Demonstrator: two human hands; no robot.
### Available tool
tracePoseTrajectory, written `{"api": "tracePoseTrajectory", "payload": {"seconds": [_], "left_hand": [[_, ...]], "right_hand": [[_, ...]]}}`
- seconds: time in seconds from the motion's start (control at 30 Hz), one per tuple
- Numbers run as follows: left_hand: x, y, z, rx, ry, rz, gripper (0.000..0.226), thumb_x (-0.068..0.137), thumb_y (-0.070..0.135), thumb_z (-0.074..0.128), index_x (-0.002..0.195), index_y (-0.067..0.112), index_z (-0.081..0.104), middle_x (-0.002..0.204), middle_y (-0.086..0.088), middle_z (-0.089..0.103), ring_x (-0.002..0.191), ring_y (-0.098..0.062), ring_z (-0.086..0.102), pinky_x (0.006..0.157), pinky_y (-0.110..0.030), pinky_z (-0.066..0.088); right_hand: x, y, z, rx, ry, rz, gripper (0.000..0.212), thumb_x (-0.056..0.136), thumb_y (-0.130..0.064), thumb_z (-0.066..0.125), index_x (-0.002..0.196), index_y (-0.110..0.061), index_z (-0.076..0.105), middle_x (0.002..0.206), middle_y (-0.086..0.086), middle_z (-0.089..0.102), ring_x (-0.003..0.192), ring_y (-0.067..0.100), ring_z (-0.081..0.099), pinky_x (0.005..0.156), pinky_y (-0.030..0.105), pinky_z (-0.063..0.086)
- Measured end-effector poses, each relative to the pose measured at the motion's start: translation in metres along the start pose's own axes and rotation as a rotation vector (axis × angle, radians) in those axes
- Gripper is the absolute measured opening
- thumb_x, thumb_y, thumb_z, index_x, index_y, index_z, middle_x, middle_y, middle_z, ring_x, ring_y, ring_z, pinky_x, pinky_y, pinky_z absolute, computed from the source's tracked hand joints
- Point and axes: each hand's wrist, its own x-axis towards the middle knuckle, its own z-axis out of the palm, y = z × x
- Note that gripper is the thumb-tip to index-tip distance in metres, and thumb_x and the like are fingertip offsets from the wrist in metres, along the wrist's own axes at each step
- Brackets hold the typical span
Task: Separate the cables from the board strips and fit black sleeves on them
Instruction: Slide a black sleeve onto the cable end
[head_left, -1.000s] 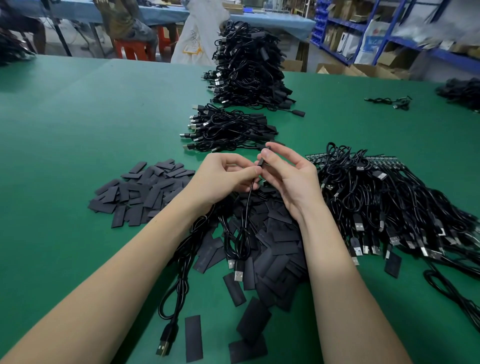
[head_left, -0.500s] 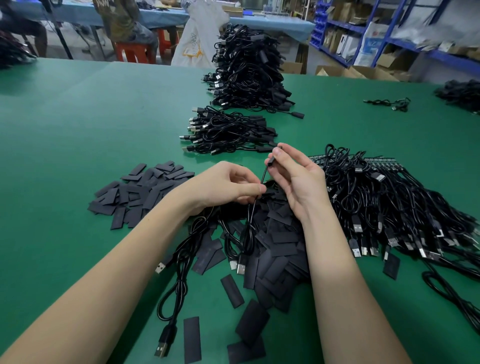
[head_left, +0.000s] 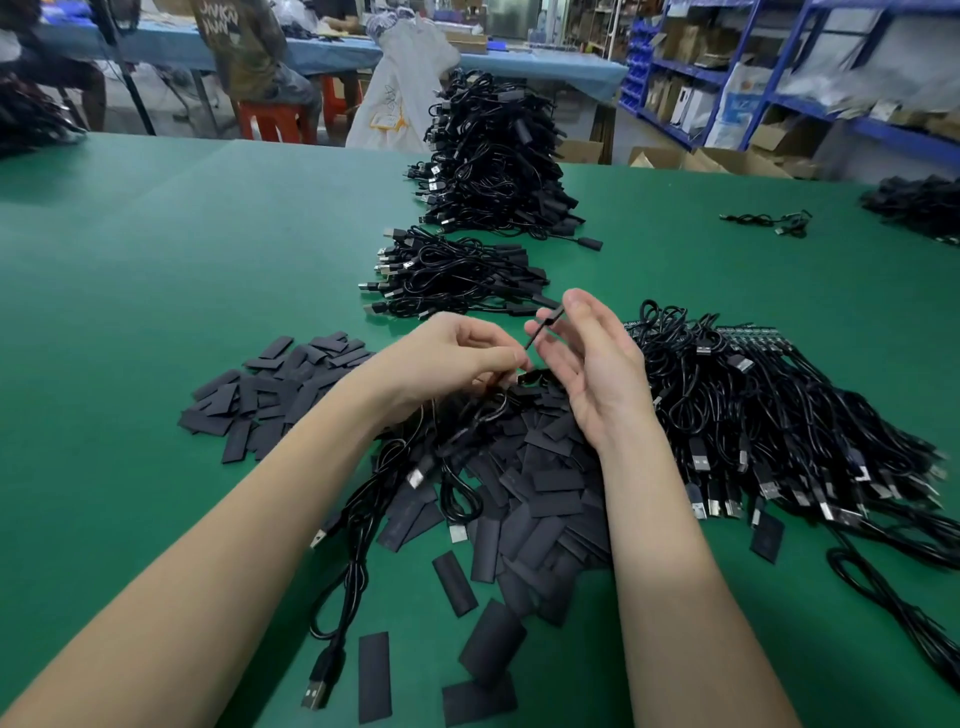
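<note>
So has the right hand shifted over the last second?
Yes. The right hand has moved away from the left hand, up toward the small cable bundle behind it, palm opening.

matt black sleeves (head_left: 545, 499), glossy cables (head_left: 779, 415), smooth matt green table (head_left: 182, 270)

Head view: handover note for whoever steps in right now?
Left hand: pinches the cable in hand low on its lead.
Right hand: fingers pinch that cable's upper end; no sleeve visibly on it.
Loose sleeves lie under the hands, a smaller sleeve pile to the left.
Unprocessed cables on board strips to the right.
Done: small stack and tall stack beyond.
Left: sleeve this cable, then the right pile.
</note>
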Motion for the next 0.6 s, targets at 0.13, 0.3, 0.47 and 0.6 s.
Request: {"api": "tracePoseTrajectory", "payload": {"seconds": [0.13,0.3,0.47,0.6], "left_hand": [[0.016,0.015,0.0,-0.024,0.053,-0.027,0.02,0.101,0.018,0.061,0.097,0.004,0.075,0.078,-0.006,0.058,0.068,-0.016,0.067,0.057,-0.02,0.055],[0.05,0.046,-0.015,0.343,0.079,0.003,0.021,0.1,0.026,0.06,0.093,0.015,0.077,0.077,0.0,0.06,0.056,-0.012,0.061,0.059,-0.028,0.055],[0.104,0.074,-0.031,0.798,0.177,0.091,0.019,0.097,0.027,0.059,0.094,0.023,0.077,0.066,0.01,0.061,0.059,-0.011,0.055,0.059,-0.019,0.049],[0.142,0.069,-0.04,1.118,0.267,0.12,0.026,0.095,0.014,0.051,0.107,0.013,0.075,0.104,-0.011,0.07,0.093,-0.035,0.066,0.082,-0.041,0.057]], "right_hand": [[0.003,-0.003,-0.003,-0.012,0.038,0.024,0.028,0.1,-0.031,0.065,0.121,-0.014,0.059,0.109,0.018,0.075,0.096,0.032,0.076,0.076,0.031,0.062],[0.003,-0.004,-0.007,-0.051,0.027,0.029,0.027,0.102,-0.032,0.062,0.123,-0.016,0.057,0.107,0.011,0.078,0.096,0.029,0.076,0.079,0.033,0.063],[0.004,-0.004,-0.009,-0.088,0.031,0.036,0.03,0.103,-0.031,0.06,0.127,-0.014,0.057,0.104,0.007,0.079,0.095,0.027,0.077,0.074,0.031,0.062],[0.006,-0.003,-0.008,-0.112,0.033,0.042,0.03,0.103,-0.031,0.06,0.127,-0.014,0.059,0.101,0.005,0.079,0.091,0.024,0.077,0.069,0.029,0.061]]}}
